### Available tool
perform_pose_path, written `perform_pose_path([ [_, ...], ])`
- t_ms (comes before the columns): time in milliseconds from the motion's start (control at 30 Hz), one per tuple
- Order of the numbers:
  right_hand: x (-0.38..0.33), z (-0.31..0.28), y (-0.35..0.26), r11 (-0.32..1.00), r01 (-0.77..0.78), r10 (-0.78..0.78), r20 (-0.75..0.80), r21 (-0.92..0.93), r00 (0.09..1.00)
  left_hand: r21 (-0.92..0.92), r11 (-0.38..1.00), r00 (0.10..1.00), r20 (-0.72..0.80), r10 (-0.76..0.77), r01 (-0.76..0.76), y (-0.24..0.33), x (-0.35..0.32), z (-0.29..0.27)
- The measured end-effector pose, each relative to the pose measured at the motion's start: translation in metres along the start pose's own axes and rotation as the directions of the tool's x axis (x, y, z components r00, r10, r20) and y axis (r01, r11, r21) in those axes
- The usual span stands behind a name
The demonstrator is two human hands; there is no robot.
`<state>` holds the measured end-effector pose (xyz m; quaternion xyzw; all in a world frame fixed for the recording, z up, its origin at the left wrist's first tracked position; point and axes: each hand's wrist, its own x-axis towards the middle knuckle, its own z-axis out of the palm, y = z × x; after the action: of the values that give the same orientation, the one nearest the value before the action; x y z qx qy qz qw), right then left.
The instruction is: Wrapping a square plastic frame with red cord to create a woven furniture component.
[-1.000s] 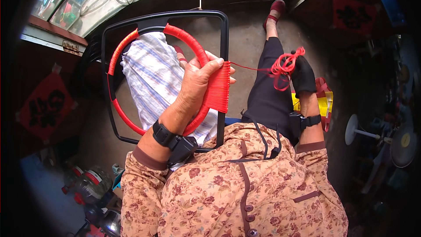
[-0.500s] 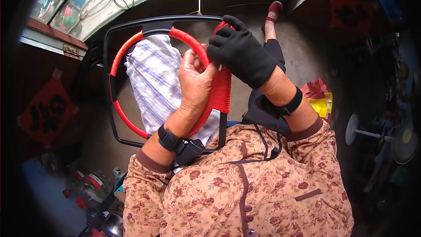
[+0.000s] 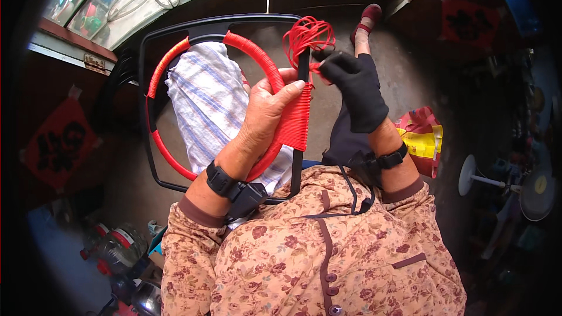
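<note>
A black rounded frame (image 3: 234, 19) with a ring (image 3: 257, 52) inside it rests over my lap. Red cord is wound round much of the ring and, in tight rows, across the right bar as a red band (image 3: 297, 120). My bare left hand (image 3: 263, 108) is closed round the bar at the top of this band, thumb on the windings. Loose loops of red cord (image 3: 308, 32) hang over the bar's upper part. Just right of the bar, my right hand (image 3: 355, 90), in a black glove, pinches the cord; its fingertips are partly blurred.
A checked white cloth (image 3: 202, 99) lies over my leg beneath the ring. A red and yellow bag (image 3: 421, 140) sits on the floor at right, near a white fan-like object (image 3: 466, 175). Clear bottles (image 3: 123, 248) stand at lower left; a glazed door is ahead.
My right hand has moved off the bar, down and right, uncovering the loops of cord. The left hand has its thumb on the band's top edge and grips the bar.
</note>
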<state>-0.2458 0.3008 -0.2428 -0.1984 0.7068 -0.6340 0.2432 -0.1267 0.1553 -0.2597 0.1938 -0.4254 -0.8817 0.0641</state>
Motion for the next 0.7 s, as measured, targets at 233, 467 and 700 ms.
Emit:
perform_pose_path([
  [233,-0.025,-0.045,-0.029,0.643,-0.062,-0.094,0.159,0.764,0.983,0.065,0.997,0.997,-0.061,-0.043,0.047,-0.003,0.004,-0.007],
  [467,-0.032,-0.068,-0.01,0.487,0.142,-0.091,0.112,-0.861,0.99,0.021,1.0,0.998,-0.064,0.021,-0.019,-0.002,0.004,0.001],
  [700,-0.046,-0.057,-0.06,0.99,-0.123,0.128,0.057,-0.075,0.99,0.014,1.0,1.0,-0.026,-0.008,0.008,-0.005,0.007,-0.005],
])
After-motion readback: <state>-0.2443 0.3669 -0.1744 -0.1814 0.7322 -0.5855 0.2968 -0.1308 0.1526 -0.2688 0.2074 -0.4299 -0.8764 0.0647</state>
